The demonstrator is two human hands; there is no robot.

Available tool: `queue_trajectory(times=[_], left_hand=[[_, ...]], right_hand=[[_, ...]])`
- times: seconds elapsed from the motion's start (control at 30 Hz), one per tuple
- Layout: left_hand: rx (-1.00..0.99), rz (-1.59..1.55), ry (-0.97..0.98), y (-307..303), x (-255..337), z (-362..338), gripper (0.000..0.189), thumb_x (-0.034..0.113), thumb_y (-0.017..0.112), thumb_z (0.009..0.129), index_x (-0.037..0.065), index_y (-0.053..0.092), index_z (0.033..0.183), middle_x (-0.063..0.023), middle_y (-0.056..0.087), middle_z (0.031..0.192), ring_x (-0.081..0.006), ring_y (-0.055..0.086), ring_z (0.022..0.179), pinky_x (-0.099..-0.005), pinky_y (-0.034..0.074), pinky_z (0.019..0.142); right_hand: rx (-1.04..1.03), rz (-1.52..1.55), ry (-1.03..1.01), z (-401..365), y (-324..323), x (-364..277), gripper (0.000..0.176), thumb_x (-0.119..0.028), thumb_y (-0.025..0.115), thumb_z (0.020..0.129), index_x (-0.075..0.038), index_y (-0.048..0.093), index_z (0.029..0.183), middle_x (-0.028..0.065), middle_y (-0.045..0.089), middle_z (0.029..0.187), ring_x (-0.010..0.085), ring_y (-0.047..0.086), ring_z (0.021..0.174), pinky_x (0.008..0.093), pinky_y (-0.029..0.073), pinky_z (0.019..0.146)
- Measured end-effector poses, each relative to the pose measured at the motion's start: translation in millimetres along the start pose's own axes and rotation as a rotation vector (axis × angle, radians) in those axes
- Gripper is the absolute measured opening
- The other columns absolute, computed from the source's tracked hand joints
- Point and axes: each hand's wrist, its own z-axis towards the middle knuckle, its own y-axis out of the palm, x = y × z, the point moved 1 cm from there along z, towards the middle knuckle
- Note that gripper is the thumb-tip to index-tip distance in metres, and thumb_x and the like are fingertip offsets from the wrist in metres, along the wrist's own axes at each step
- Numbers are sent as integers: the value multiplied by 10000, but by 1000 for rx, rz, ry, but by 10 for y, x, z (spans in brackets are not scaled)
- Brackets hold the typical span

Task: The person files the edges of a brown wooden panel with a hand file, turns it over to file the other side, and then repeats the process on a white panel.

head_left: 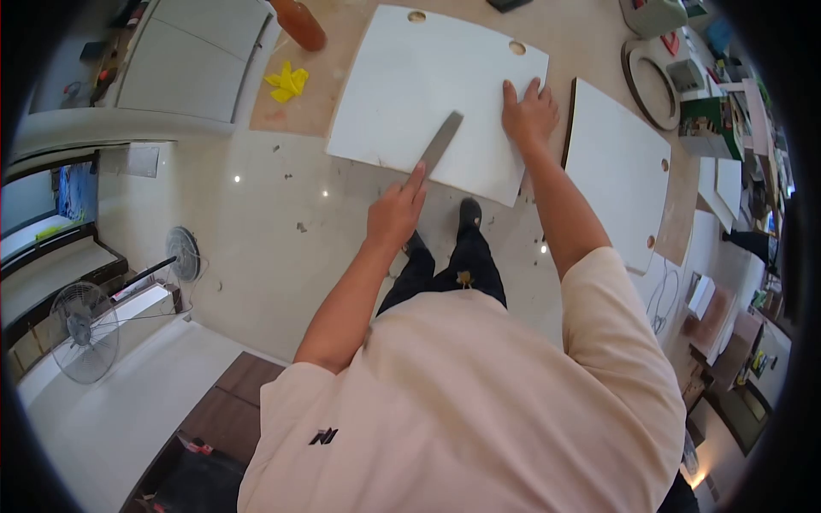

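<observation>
A white panel (428,94) with two round holes near its far edge lies flat on the work surface. My left hand (398,209) is closed round the near end of a flat grey metal tool (445,141), which looks like a file. The tool lies across the panel's near edge, its far end over the white face. Toward the panel's right edge, my right hand (532,115) rests on top with its fingers spread, holding nothing. A second white panel (620,167) with two round holes is to the right of that hand.
A yellow crumpled cloth (288,81) and an orange bottle (299,24) are on the brown table (282,115) at the left. A dark ring (652,84) is at the far right. Standing fans (84,332) are at the left. Small scraps dot the floor (265,231).
</observation>
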Motion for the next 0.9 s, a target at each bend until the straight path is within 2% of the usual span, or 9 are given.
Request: queue_trajectory(times=[0.03, 0.13, 0.2, 0.33, 0.43, 0.53, 0.63, 0.8, 0.9], left_hand=[[25, 9, 13, 29, -75, -27, 531, 307, 596, 991, 307, 456, 1502, -129, 600, 788, -358, 634, 683, -452, 546, 618], [54, -56, -132, -129, -456, -693, 514, 299, 576, 1000, 289, 453, 1499, -145, 600, 793, -376, 637, 694, -470, 546, 631], [18, -45, -147, -121, -493, -780, 512, 287, 582, 998, 288, 460, 1495, -145, 600, 786, -374, 638, 692, -470, 545, 623], [43, 7, -54, 9, -145, -43, 526, 276, 622, 977, 294, 488, 1485, -130, 595, 761, -349, 641, 677, -455, 543, 596], [8, 71, -28, -61, -63, 82, 534, 266, 624, 975, 295, 482, 1490, -126, 600, 764, -349, 637, 673, -455, 541, 596], [52, -29, -115, -172, -397, -549, 512, 271, 591, 993, 287, 472, 1491, -134, 602, 778, -365, 633, 673, -471, 542, 612], [-8, -34, -164, -265, -525, -803, 502, 285, 579, 1000, 292, 470, 1491, -136, 611, 796, -366, 629, 681, -473, 545, 636], [-28, 8, -48, -78, -61, 83, 505, 298, 591, 995, 292, 481, 1489, -118, 599, 776, -351, 625, 690, -463, 542, 651], [20, -22, -80, -182, -110, -116, 509, 264, 597, 998, 269, 479, 1492, -132, 593, 763, -363, 610, 691, -457, 528, 659]], right_hand=[[12, 1, -2, 60, -2, -24, 786, -610, 457, 972, -3, 460, 1471, 281, 434, 1490, 431, 379, 1388, 540, 254, 1155], [15, 2, 7, 27, 49, 5, 789, -614, 458, 971, -7, 457, 1475, 278, 430, 1495, 429, 380, 1387, 540, 254, 1155], [13, 5, -17, -11, 24, 12, 796, -621, 458, 968, -12, 450, 1481, 275, 425, 1502, 426, 376, 1392, 542, 251, 1156], [-15, 11, 3, -29, 3, 14, 787, -606, 462, 973, -2, 449, 1477, 259, 419, 1500, 403, 337, 1417, 534, 209, 1174], [-9, -3, 0, 21, 20, 5, 779, -603, 465, 972, -7, 456, 1474, 257, 426, 1496, 403, 352, 1406, 534, 214, 1172], [-9, 5, -7, 36, 84, 16, 773, -601, 466, 972, -12, 460, 1473, 256, 425, 1497, 402, 353, 1405, 533, 213, 1173], [-6, 10, -16, -46, 60, 56, 771, -601, 467, 972, -13, 462, 1472, 257, 421, 1500, 400, 349, 1408, 533, 212, 1173], [10, -4, -18, 8, 59, 36, 768, -599, 475, 969, -10, 474, 1462, 254, 430, 1495, 402, 367, 1396, 531, 231, 1166], [1, -18, -10, 33, 93, 52, 767, -596, 478, 968, -9, 473, 1461, 254, 434, 1493, 401, 359, 1404, 529, 231, 1168]])
